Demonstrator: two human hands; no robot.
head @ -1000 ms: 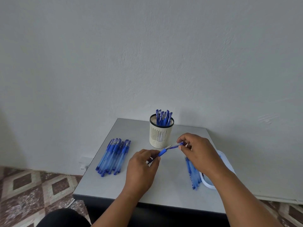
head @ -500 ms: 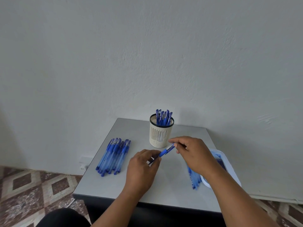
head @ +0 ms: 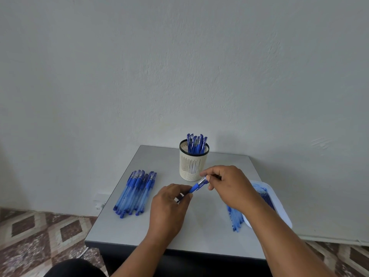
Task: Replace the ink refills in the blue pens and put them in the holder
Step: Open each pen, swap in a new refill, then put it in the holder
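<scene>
Blue pen (head: 198,184) held between both hands above the grey counter (head: 199,226), just in front of the cream mesh holder (head: 193,166). Left hand (head: 169,208) pinching the lower end, fingers curled round the barrel; right hand (head: 229,186) gripping the upper, clear end at the fingertips — pen tilted up toward the right. Holder upright, blue pens standing in it. Row of blue pens (head: 135,192) lying to the left. Loose refills (head: 235,218) to the right, partly under the right forearm, beside a white tray (head: 267,188).
</scene>
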